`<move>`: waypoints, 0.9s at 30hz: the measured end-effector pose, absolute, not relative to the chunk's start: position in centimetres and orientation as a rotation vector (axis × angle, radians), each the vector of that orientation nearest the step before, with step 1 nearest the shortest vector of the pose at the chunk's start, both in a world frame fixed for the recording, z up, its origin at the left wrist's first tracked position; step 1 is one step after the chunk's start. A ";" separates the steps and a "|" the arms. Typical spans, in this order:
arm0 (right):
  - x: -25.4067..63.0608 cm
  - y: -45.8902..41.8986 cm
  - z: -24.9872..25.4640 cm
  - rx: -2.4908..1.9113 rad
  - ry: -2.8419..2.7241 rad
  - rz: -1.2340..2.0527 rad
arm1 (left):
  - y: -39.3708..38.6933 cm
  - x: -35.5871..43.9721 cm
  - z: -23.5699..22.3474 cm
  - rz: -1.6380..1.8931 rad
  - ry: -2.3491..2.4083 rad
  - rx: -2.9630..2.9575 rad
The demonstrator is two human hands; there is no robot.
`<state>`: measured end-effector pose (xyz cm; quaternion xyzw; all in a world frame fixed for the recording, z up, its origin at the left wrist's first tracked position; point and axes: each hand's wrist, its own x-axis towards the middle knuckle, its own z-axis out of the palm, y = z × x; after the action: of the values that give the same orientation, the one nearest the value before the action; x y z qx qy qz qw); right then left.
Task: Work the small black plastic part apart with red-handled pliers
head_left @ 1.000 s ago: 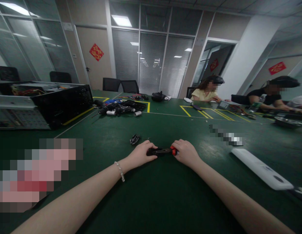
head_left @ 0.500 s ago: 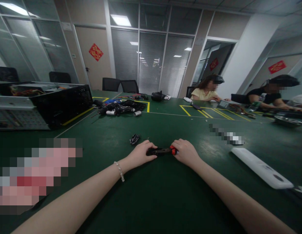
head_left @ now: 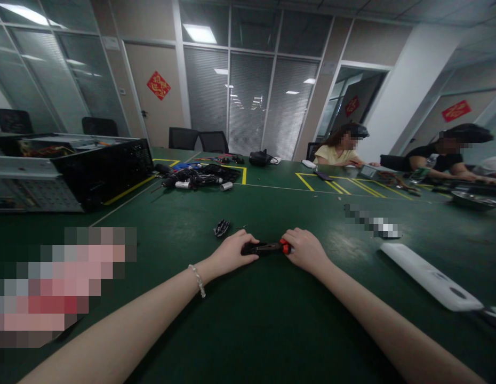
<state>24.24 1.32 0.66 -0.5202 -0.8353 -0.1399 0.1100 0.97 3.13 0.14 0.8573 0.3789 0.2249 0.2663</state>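
Note:
In the middle of the green table [head_left: 268,320], my right hand [head_left: 306,248] is closed around the red handle of a pair of pliers [head_left: 272,247]. Their dark metal jaws point left. My left hand [head_left: 234,248], a clear beaded bracelet on its wrist, is closed with thumb and fingers on a small black piece [head_left: 249,248] at the jaw end; its kind is too dark to make out. Whether the jaws grip the piece cannot be told. Just beyond the left hand lies a small black-and-silver ribbed part [head_left: 222,228], with a thin pin-like bit [head_left: 245,226] near it.
An open computer case [head_left: 108,173] stands at the left. Farther back are a pile of tools and cables [head_left: 200,176] and a black bag-like item [head_left: 262,157]. A white power strip [head_left: 432,277] lies at the right. Two people [head_left: 342,149] work across the table.
Both hands keep the same hold on the pliers and the black piece. Only a very slight shift of the view shows.

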 end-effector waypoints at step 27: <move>24.1 1.4 0.6 -1.526 -2.463 -0.437 | 3.0 1.0 0.5 0.573 1.046 2.305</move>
<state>24.14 1.41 0.61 -0.5178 -0.8359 -0.1483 0.1058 1.01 2.97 0.46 0.8552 0.3882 0.2126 0.2696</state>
